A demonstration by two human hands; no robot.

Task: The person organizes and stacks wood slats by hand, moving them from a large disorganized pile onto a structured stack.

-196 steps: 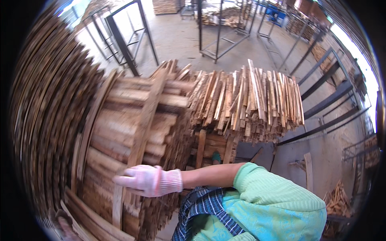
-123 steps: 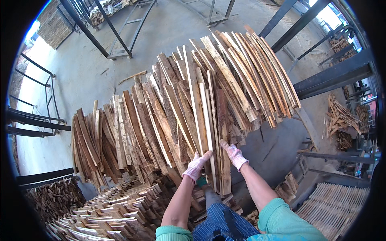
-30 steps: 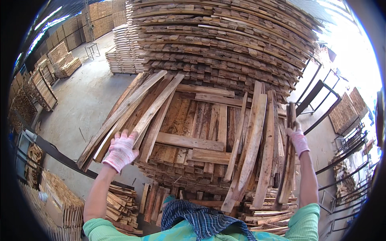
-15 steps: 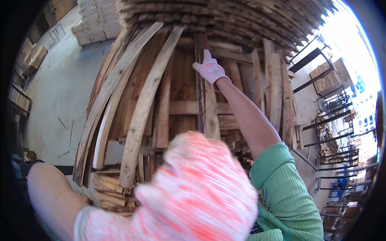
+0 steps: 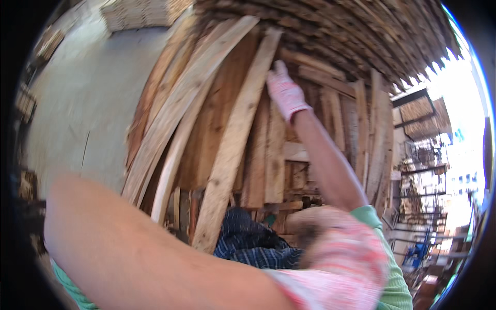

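Observation:
My right hand (image 5: pixel 287 93), in a pink and white knit glove, reaches to the far part of a pile of rough wooden boards. Its fingers are stretched out beside the upper end of a long pale board (image 5: pixel 235 139), with nothing seen in them. Whether it touches that board I cannot tell. Close in front of me, my left hand (image 5: pixel 346 253), in a similar glove, is bent across to the right over my dark blue checked clothing (image 5: pixel 258 248). Motion smears its fingers; a brownish patch shows there, which I cannot make out. Shorter boards (image 5: pixel 274 155) lie below my right hand.
More long boards (image 5: pixel 181 98) slant along the pile's left side. A tall stack of layered timber (image 5: pixel 330 31) rises behind. Upright boards (image 5: pixel 380 124) stand at the right, with metal racks (image 5: pixel 421 206) beyond. Grey floor (image 5: pixel 77 119) and another wood stack (image 5: pixel 142 14) are at the left.
My left hand has swung right and down, its forearm now crossing the foreground. My right hand has left the dark narrow board, which no longer shows beneath it. The view has turned and shifted.

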